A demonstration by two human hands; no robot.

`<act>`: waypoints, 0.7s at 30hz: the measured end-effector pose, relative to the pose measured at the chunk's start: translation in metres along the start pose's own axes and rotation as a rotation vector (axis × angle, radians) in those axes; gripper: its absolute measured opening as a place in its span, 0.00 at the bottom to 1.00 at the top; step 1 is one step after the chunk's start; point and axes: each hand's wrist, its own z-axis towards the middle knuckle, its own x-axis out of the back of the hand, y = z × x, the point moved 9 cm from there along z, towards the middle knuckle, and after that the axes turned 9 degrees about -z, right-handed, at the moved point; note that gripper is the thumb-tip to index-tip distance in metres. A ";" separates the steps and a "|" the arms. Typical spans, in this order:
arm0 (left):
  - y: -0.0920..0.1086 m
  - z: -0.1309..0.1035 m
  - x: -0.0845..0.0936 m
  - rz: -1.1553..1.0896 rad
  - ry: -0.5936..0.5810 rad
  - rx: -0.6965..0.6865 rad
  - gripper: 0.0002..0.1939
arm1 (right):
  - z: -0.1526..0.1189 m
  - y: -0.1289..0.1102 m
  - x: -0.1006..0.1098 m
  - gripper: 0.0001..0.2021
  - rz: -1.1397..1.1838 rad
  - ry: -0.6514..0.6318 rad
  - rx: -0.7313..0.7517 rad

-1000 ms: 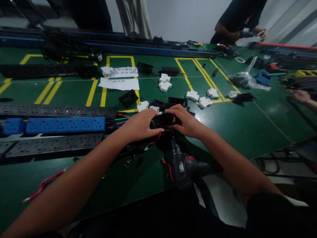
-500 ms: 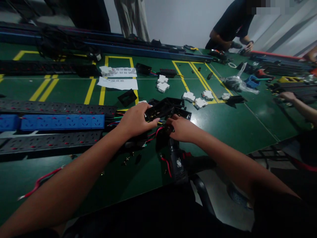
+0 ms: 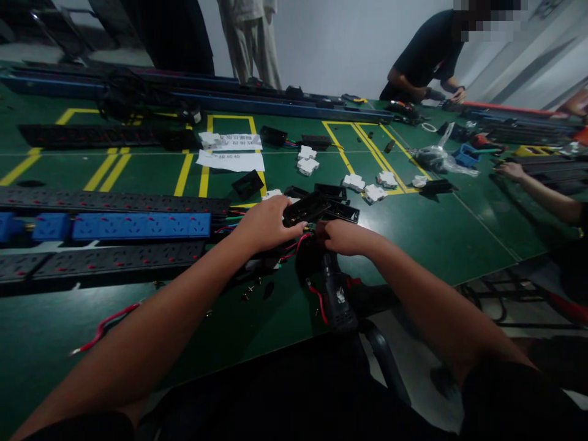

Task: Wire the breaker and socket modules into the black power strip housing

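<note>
My left hand (image 3: pixel 269 222) is closed on a black plastic housing (image 3: pixel 305 209), thumb below it and fingers behind. Close to its right, my right hand (image 3: pixel 342 237) has its fingers curled together at the wire ends under the housing; what they pinch is too dark and small to make out. Red and black wires (image 3: pixel 298 242) run from the power strips to this spot. Just below my right hand lies a black power drill (image 3: pixel 339 297) on the table edge. A blue socket strip (image 3: pixel 142 225) lies left of my left hand, between black socket strips (image 3: pixel 124 260).
More black housings (image 3: pixel 342 212) and several white circuit breakers (image 3: pixel 353 182) lie beyond my hands. Small screws (image 3: pixel 249 291) and a red wire (image 3: pixel 103 324) are near the front edge. Co-workers stand across the table; another person's hand (image 3: pixel 512 171) is at the right.
The view has shifted, so the table things appear further right. My left hand still grips the black housing, and my right hand's fingers have curled in more beside the wires.
</note>
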 end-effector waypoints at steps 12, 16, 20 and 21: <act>-0.009 0.002 -0.008 -0.005 0.021 0.016 0.23 | -0.008 0.024 0.009 0.09 0.184 0.150 -0.069; -0.011 0.002 -0.010 -0.015 0.011 0.026 0.24 | -0.022 0.039 0.015 0.08 0.222 0.193 -0.176; -0.010 0.002 -0.020 0.014 -0.056 0.033 0.26 | -0.049 0.041 0.016 0.10 0.320 0.206 -0.199; -0.010 0.001 -0.023 0.022 -0.081 0.028 0.27 | -0.058 0.040 0.017 0.10 0.326 0.205 -0.202</act>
